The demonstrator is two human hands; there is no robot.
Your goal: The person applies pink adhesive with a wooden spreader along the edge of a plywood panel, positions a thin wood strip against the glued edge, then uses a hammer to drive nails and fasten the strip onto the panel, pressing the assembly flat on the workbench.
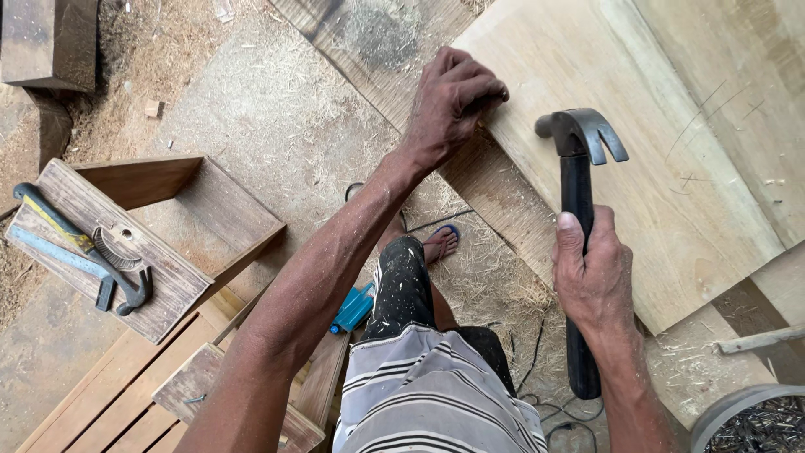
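- A concrete floor (277,126) is covered in sawdust and shavings
- A wooden crate (180,226) is set at left
- Daylight is cast evenly over everything

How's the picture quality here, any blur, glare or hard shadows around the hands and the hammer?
Head view: even, soft daylight, no glare; the right hand gripping the hammer and the left hand pressed on the pale board are sharp, with no motion blur; shadows are faint, darkest inside the wooden box; slight wide-angle stretching shows at the edges, near the bucket of nails.
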